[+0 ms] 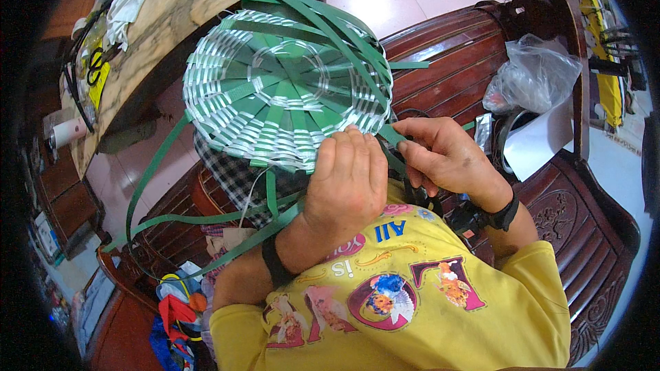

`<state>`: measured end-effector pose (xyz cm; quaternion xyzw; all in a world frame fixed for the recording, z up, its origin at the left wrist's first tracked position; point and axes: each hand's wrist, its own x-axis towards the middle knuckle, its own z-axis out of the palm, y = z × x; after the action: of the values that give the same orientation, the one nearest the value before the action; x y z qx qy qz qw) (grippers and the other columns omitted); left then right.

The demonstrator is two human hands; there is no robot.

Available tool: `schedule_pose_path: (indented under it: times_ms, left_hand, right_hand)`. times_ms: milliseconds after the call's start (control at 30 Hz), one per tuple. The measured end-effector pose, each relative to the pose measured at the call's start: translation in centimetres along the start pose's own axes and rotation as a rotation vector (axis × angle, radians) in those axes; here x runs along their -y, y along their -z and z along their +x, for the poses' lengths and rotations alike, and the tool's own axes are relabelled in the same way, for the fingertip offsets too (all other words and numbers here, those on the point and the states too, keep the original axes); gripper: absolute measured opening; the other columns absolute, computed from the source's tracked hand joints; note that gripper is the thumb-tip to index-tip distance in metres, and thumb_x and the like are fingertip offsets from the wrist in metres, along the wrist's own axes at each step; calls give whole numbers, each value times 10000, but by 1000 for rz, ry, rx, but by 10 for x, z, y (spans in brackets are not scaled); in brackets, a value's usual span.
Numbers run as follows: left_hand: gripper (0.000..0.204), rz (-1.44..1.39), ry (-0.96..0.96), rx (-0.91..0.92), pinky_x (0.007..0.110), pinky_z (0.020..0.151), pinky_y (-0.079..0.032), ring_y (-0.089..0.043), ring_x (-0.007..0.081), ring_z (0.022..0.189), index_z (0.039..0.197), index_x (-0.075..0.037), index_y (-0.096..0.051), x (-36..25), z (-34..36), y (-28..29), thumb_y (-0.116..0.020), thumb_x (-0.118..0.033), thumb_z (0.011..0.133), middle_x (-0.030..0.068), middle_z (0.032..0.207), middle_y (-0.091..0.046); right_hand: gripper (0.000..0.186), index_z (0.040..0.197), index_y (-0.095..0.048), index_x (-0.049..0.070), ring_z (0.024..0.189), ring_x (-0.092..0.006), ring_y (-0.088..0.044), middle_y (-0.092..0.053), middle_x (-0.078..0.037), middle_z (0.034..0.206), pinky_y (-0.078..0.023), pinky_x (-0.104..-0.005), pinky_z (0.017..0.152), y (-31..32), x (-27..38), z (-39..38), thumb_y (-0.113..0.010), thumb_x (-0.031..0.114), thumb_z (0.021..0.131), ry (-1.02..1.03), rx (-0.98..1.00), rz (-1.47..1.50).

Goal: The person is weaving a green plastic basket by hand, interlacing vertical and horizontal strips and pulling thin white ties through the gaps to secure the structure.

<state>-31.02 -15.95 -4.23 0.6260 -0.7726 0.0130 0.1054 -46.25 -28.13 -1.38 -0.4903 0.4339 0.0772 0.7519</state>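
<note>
- From where I stand, loose green strips trail at the basket's seven o'clock, near the left wrist; turning the work could snag them
- The woven basket lies at the weaver's eleven o'clock
- Left hand, five o'clock: fingers on the rim, thumb hidden, grip unclear; slackening might loosen the weave
- Right hand, four o'clock, pinches one strip; overpulling might crease it

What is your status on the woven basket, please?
Left hand on woven basket, near edge. Right hand pinching green strip. Loose strips lie across basket's far side.
</note>
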Motion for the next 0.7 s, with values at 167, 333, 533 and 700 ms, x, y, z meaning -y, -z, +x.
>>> schedule_pose_path:
  times_ms: [167,333,533,700]
  left_hand:
    - [276,-21,42,-59,452,857,-476,-612,331,944,1046,72,-610,2,1,-3,-621,-98,829,214,1035,-641]
    - [261,-31,26,-50,450,855,-478,-613,329,938,1032,72,-615,1,1,-2,-626,-83,822,211,1027,-641]
    - [247,-15,27,-58,446,849,-478,-607,325,932,1015,61,-612,1,1,-3,-628,-79,812,195,1025,-634]
    - [358,-46,77,-115,427,859,-468,-588,328,912,1029,110,-591,5,0,-10,-574,-103,741,239,1000,-613]
  right_hand:
    - [276,1162,-589,-39,425,-74,-510,-575,-13,588,-429,-231,408,0,4,6,-455,95,962,20,49,-9]
    - [279,1166,-596,-24,424,-78,-510,-572,-14,589,-434,-235,409,2,2,2,-452,87,954,-14,37,-18]
    - [298,1218,-583,-1,436,-53,-507,-578,-14,597,-410,-204,400,10,9,12,-462,118,973,34,121,-286]
    - [241,1153,-581,17,441,-57,-473,-555,7,602,-400,-216,419,-7,-25,20,-478,175,1004,124,84,73]
